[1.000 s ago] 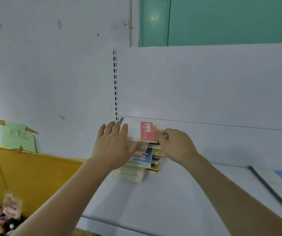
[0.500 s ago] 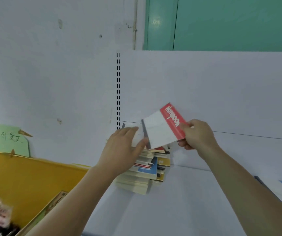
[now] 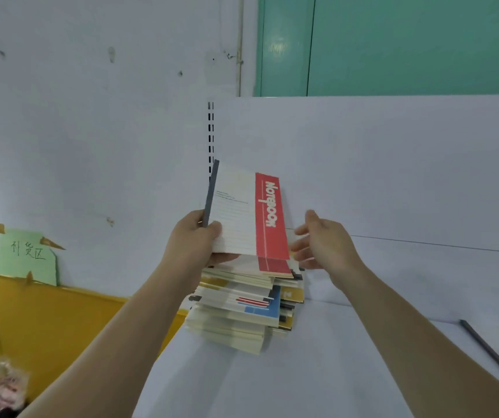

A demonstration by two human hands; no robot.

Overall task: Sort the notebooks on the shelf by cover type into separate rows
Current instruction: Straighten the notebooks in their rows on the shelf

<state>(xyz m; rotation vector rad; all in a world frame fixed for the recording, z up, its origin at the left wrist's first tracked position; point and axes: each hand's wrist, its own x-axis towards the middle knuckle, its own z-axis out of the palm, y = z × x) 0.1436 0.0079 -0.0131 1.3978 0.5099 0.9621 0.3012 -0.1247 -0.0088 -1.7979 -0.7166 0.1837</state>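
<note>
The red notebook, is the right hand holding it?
No, the left hand holds the red notebook; the right hand is open beside it.

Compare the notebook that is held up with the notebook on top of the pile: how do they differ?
The held notebook is lifted and tilted up toward the camera, while the top notebook of the pile lies flat. The left hand grips the held notebook; no hand grips the top one, and the open right hand is beside both. The held cover shows whole; the top one is mostly hidden. Both have a red band.
</note>
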